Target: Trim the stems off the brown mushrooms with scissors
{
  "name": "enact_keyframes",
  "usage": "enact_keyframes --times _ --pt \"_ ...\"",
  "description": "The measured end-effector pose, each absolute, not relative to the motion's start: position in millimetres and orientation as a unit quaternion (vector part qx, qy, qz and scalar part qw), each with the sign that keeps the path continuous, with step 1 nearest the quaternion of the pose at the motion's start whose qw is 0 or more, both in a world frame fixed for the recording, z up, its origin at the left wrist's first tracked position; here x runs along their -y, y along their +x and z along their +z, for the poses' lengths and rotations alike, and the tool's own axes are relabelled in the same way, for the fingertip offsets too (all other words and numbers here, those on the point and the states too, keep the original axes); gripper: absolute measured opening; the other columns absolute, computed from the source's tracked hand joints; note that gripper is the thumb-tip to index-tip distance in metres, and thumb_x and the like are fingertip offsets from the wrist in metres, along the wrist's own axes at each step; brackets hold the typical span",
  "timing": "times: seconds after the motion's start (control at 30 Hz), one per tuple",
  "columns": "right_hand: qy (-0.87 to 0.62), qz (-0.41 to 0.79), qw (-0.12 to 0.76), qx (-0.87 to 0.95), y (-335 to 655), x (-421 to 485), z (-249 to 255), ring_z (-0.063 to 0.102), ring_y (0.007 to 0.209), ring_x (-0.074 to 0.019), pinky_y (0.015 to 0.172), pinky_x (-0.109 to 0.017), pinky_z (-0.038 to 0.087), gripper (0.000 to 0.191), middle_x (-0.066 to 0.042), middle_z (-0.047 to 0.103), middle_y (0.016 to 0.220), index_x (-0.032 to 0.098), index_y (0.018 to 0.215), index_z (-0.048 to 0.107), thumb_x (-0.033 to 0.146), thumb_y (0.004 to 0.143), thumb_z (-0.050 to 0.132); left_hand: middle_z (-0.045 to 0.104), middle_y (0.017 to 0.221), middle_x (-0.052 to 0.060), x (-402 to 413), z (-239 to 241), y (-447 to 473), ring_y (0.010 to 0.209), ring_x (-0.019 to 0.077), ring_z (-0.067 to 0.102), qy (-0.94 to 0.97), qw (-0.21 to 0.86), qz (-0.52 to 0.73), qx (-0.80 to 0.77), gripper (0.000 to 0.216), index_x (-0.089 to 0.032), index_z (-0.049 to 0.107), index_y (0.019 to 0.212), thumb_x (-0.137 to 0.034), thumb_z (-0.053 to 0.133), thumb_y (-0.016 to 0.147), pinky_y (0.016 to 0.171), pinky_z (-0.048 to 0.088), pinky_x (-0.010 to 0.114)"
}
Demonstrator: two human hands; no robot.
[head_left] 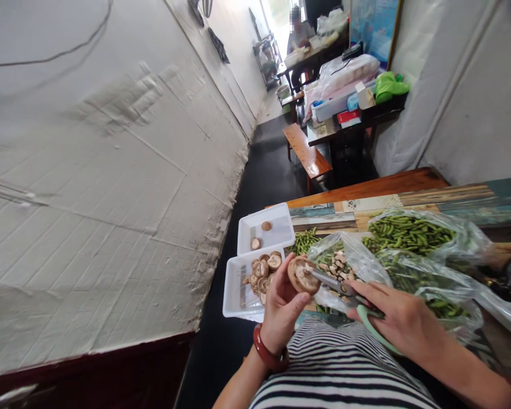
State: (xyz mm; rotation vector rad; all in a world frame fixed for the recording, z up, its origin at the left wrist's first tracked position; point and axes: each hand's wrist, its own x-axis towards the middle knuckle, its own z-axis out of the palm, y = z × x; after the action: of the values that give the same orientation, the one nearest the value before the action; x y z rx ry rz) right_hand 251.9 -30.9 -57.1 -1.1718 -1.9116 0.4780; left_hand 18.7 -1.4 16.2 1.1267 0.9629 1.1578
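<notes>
Between its thumb and fingers my left hand (281, 309) grips a brown mushroom (298, 277), its pale underside and stem turned toward the right. My right hand (394, 312) is wrapped round the green handles of a pair of scissors (332, 282), and the blades touch the mushroom at its stem. Just left of my left hand, a white basket (234, 289) holds several mushrooms (262, 272). Behind it, a second white tray (247, 218) holds two mushrooms. Cut mushroom stems (337, 264) lie on a clear plastic bag beyond the scissors.
Plastic bags of green pods (409, 232) cover the table's right side, with a small pile of pods (305, 241) by the trays. A wooden bench (306, 150) and a loaded table (323, 133) stand farther back. A person (300, 37) sits at the far end. A white wall (111, 199) runs along the left.
</notes>
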Motion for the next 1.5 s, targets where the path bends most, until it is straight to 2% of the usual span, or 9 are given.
enact_keyframes --times 0.2,0.33,0.43,0.53,0.67,0.8,1.1,1.33,1.5 --pt "-0.492 0.208 0.468 0.704 252.1 35.5 -75.5 0.081 0.09 -0.0232 0.08 -0.033 0.067 0.034 -0.008 0.083 0.109 0.023 0.124 0.071 0.037 0.094 0.065 0.066 0.145 0.013 -2.0 21.0 27.2 0.139 0.0358 0.058 0.431 0.637 0.487 -0.413 0.075 -0.028 0.062 0.141 -0.04 0.091 0.074 0.114 0.049 0.045" --pt "-0.511 0.135 0.461 0.713 270.1 37.8 -95.3 0.08 0.088 -0.0231 0.078 -0.033 0.066 0.036 -0.007 0.082 0.108 0.024 0.126 0.07 0.041 0.095 0.065 0.066 0.143 0.016 -4.5 27.7 30.9 0.122 0.0372 0.069 0.384 0.692 0.462 -0.4 0.064 -0.025 0.062 0.135 -0.044 0.086 0.078 0.087 0.061 0.04" --pt "-0.541 0.105 0.376 0.745 289.0 39.0 -110.0 0.079 0.086 -0.0239 0.071 -0.034 0.065 0.047 -0.007 0.08 0.104 0.023 0.133 0.067 0.049 0.095 0.064 0.066 0.141 0.018 -5.9 28.6 31.5 0.115 0.0359 0.072 0.369 0.705 0.459 -0.394 0.059 -0.022 0.063 0.134 -0.045 0.081 0.083 0.077 0.06 0.034" --pt "-0.572 0.091 0.322 0.749 303.3 41.2 -113.9 0.078 0.084 -0.024 0.064 -0.033 0.062 0.048 -0.007 0.078 0.105 0.023 0.134 0.066 0.052 0.096 0.061 0.065 0.143 0.018 -6.5 25.4 31.3 0.117 0.0368 0.071 0.377 0.689 0.463 -0.411 0.061 -0.024 0.062 0.136 -0.045 0.08 0.083 0.081 0.06 0.037" --pt "-0.566 0.099 0.35 0.74 302.2 43.8 -94.1 0.078 0.085 -0.0218 0.066 -0.031 0.062 0.043 -0.006 0.078 0.107 0.024 0.135 0.065 0.044 0.097 0.062 0.065 0.143 0.016 -6.7 17.3 30.8 0.128 0.0378 0.065 0.417 0.636 0.471 -0.447 0.066 -0.025 0.062 0.136 -0.046 0.085 0.078 0.1 0.056 0.047" --pt "-0.511 0.106 0.368 0.77 285.7 42.1 -68.3 0.078 0.084 -0.0192 0.07 -0.029 0.063 0.043 -0.004 0.078 0.102 0.023 0.135 0.065 0.042 0.096 0.064 0.067 0.142 0.014 -6.7 11.0 31.1 0.135 0.0344 0.06 0.464 0.58 0.488 -0.458 0.068 -0.025 0.062 0.138 -0.041 0.088 0.077 0.113 0.048 0.045" --pt "-0.517 0.125 0.38 0.757 267.5 34.7 -62.3 0.077 0.084 -0.0209 0.073 -0.034 0.064 0.036 -0.007 0.077 0.099 0.02 0.131 0.067 0.033 0.099 0.058 0.061 0.151 0.013 -6.4 17.2 39.3 0.137 0.0306 0.059 0.526 0.546 0.477 -0.444 0.066 -0.027 0.06 0.14 -0.029 0.087 0.08 0.115 0.048 0.044" --pt "-0.485 0.232 0.419 0.731 258.9 35.4 -67.3 0.08 0.09 -0.0191 0.077 -0.03 0.066 0.035 -0.007 0.082 0.106 0.021 0.13 0.068 0.034 0.1 0.057 0.067 0.142 0.014 -9.1 19.1 39.0 0.13 0.0334 0.063 0.494 0.563 0.478 -0.459 0.068 -0.025 0.061 0.14 -0.042 0.087 0.079 0.11 0.05 0.045" --pt "-0.485 0.323 0.429 0.69 251.6 40.7 -78.0 0.08 0.1 -0.0249 0.083 -0.037 0.068 0.035 -0.009 0.082 0.114 0.024 0.123 0.074 0.042 0.095 0.063 0.069 0.139 0.015 -9.7 21.5 42.9 0.13 0.0361 0.063 0.439 0.607 0.467 -0.47 0.074 -0.023 0.064 0.137 -0.049 0.089 0.073 0.11 0.05 0.047"
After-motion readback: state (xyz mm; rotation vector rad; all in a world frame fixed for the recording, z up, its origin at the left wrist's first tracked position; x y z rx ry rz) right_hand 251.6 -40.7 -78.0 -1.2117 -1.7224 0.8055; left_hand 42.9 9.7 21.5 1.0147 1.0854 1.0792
